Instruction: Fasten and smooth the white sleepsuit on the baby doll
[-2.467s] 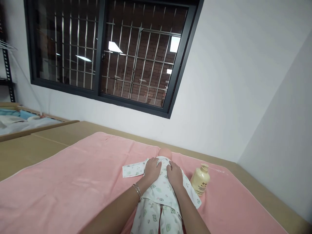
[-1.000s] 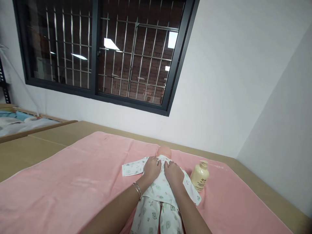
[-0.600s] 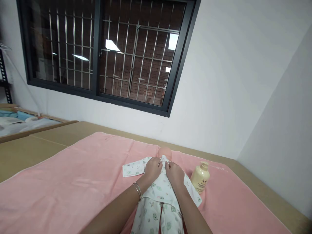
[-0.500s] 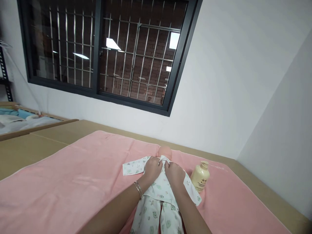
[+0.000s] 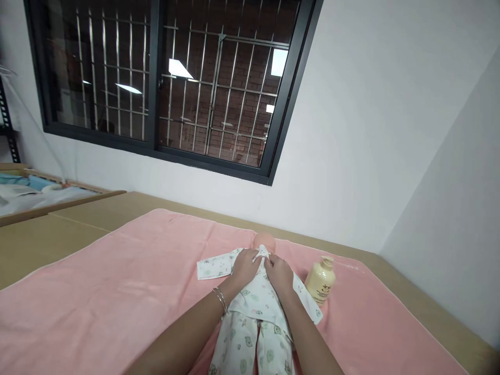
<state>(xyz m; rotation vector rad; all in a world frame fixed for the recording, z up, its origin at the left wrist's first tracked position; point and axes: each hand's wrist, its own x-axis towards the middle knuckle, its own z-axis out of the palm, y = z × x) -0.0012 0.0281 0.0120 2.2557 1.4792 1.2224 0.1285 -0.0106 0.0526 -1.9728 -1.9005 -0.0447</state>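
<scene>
A doll [image 5: 264, 241] lies on its back on a pink blanket [image 5: 128, 271], wearing a white printed top [image 5: 255, 299] and matching printed trousers [image 5: 238, 338]. My left hand [image 5: 246, 265] is closed on the top's neckline, its fingertips pinching the cloth near the collar. Just beside it my right hand [image 5: 279, 272] pinches the other side of the same neckline. The collar cloth stands up between my hands and covers the lower part of the doll's head. Both sleeves spread out sideways on the blanket.
A pale yellow bottle [image 5: 321, 281] stands right of the doll, close to the right sleeve. The blanket covers a tan tabletop [image 5: 86, 211] against the white wall. At far left is a wooden-edged bed [image 5: 47, 200] with cloths. A barred window [image 5: 211, 94] is above.
The collar cloth between my hands has risen a little over the doll's head. My hands stay at the neckline with only a slight shift.
</scene>
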